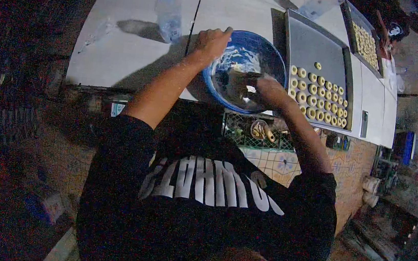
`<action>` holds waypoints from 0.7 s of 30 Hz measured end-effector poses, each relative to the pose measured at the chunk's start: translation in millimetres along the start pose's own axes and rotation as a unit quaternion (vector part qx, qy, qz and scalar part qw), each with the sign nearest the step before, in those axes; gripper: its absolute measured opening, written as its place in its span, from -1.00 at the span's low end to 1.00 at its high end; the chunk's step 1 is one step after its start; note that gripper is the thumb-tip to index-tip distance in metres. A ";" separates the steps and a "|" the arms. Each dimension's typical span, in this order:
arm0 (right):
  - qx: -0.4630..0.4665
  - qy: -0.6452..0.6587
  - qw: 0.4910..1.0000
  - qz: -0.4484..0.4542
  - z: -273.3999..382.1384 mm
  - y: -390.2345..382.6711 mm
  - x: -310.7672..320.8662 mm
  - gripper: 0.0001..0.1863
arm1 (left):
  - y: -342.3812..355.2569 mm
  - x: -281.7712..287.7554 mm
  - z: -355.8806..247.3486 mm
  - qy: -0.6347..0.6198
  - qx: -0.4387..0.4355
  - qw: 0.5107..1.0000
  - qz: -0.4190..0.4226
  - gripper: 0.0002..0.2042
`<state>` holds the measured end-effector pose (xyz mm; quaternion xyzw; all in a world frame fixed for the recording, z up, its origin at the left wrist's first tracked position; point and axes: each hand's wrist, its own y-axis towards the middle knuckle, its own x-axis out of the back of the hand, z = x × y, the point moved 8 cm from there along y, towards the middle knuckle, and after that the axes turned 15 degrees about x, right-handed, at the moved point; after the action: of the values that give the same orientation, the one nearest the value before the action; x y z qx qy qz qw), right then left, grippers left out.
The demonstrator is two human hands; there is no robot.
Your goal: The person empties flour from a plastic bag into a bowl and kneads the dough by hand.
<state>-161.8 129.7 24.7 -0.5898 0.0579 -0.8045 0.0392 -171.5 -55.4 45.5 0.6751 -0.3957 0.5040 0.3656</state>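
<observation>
A round blue bowl (278,56) stands at the front edge of the white table, with pale, creamy smears along its inner wall. My left hand (213,43) is closed over the bowl's left rim. Inside the bowl's right side is my right hand (271,92), its fingers curled and slightly blurred. A dark shape shows by those fingers, too unclear to name. Something shiny lies low in the bowl, and shadow hides much of the bottom.
Right of the bowl, a metal tray (314,44) carries rows of small pale dough rings (321,92). A second tray (366,42) lies beyond, near another person. A clear plastic bottle (167,17) stands left. Below the table edge is a green crate (234,131).
</observation>
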 end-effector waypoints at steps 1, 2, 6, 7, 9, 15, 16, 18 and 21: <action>-0.012 0.009 1.000 0.015 20.4 -0.1 31.1 -0.66 | 0.5 -3.0 4.0 -0.013 0.001 1.000 -0.001 -0.70; -0.016 0.012 1.000 0.015 24.3 -6.2 31.3 -0.66 | 2.1 -1.1 4.2 -0.027 -0.001 1.000 -0.005 -0.70; 0.032 0.041 0.996 -0.070 14.2 -16.6 12.4 -0.70 | 3.6 3.6 -4.4 -0.053 -0.029 0.998 -0.005 -0.73; 0.021 0.018 0.999 -0.020 12.7 -7.1 -0.2 -0.71 | 5.5 4.8 -7.6 -0.051 -0.004 0.999 0.009 -0.75; -0.053 -0.001 0.996 0.068 28.4 12.4 4.0 -0.74 | 3.0 8.0 -10.9 -0.059 0.008 0.998 0.025 -0.76; -0.097 0.044 0.986 -0.129 -10.1 59.2 -5.4 -0.84 | 5.1 0.8 -16.6 -0.022 0.021 0.998 0.053 -0.77; -0.138 0.008 0.986 -0.097 -10.3 59.2 4.3 -0.84 | 3.7 2.5 -17.1 -0.003 0.028 0.998 0.055 -0.77; -0.115 0.055 0.983 -0.136 -20.2 58.7 -3.2 -0.84 | 3.4 7.9 -19.4 -0.012 0.021 0.999 0.046 -0.77; -0.058 0.024 0.993 -0.105 -12.9 56.8 -7.9 -0.53 | 3.1 6.1 -11.4 -0.028 0.024 0.998 0.047 -0.73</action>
<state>-172.0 75.1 5.5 -0.5748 0.0427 -0.8132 -0.0810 -177.7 -47.6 54.2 0.6781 -0.4248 0.5112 0.3138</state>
